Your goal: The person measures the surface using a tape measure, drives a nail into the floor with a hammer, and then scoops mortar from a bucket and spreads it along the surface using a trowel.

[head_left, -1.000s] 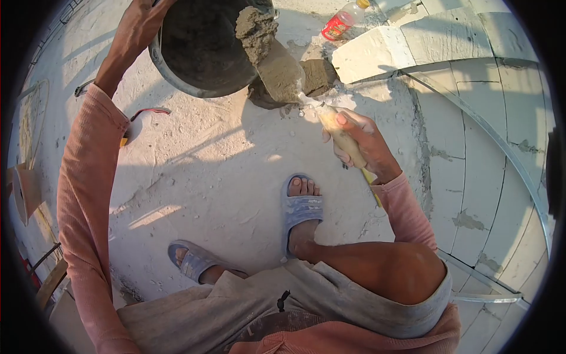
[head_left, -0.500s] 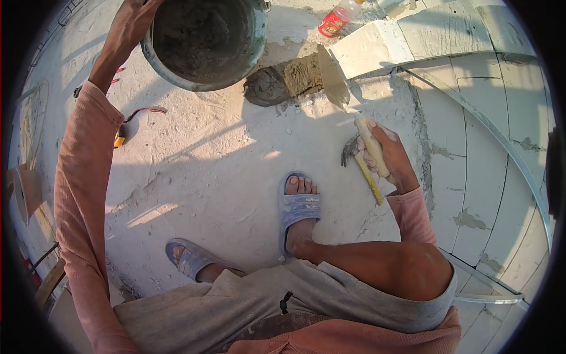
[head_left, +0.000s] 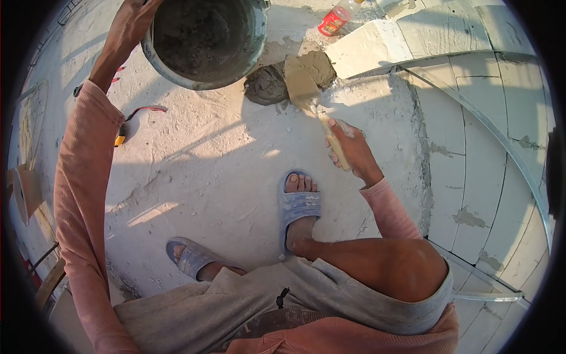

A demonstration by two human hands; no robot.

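Note:
At the top left, my left hand [head_left: 140, 17] is closed on the rim of a bucket [head_left: 262, 50], which is tilted toward me with wet grey mortar [head_left: 197, 38] inside. My right hand [head_left: 352, 147] wraps around the pale handle of a trowel [head_left: 302, 82]. The flat trowel blade lies over a mortar bed [head_left: 321, 68] on the floor, covering part of it. Darker, wetter mortar [head_left: 265, 85] sits just left of the blade, below the bucket's edge.
Pale blocks [head_left: 368, 47] stand in a row at upper right, beside a red-labelled bottle [head_left: 335, 21]. A metal strip [head_left: 489, 121] curves along block paving [head_left: 483, 177] on the right. A tape measure [head_left: 121, 135] lies left. My sandalled feet [head_left: 300, 203] are on the dusty floor.
My right hand has moved left with the trowel, whose blade slid from the mortar bed's right end to its middle. The hammer beside that hand is now hidden. The left hand stays on the bucket.

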